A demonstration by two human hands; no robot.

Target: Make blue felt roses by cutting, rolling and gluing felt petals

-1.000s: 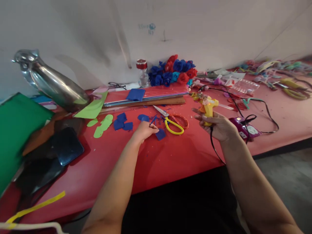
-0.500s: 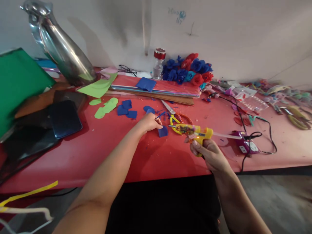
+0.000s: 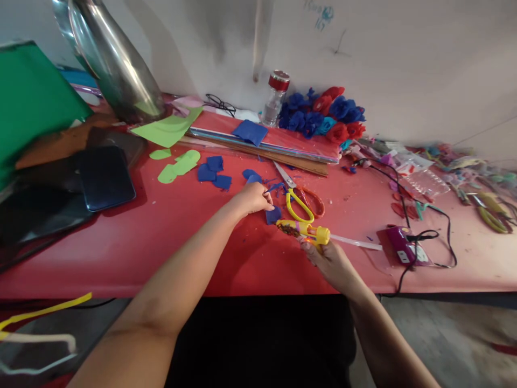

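Red table [image 3: 161, 237] under scissors [image 3: 301, 200], paper scraps [image 3: 210, 171]

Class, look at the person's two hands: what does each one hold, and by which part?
The right hand holds a yellow glue gun by its handle. The left hand pinches a blue paper piece at its upper left edge, against the red table.

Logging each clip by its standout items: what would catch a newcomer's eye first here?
The right hand holds a yellow glue gun low over the red table, nozzle aimed at a blue scrap under the left hand. Just behind lie yellow-and-orange scissors. A heap of blue and red paper flowers sits against the wall, with a shiny metal jug far left.
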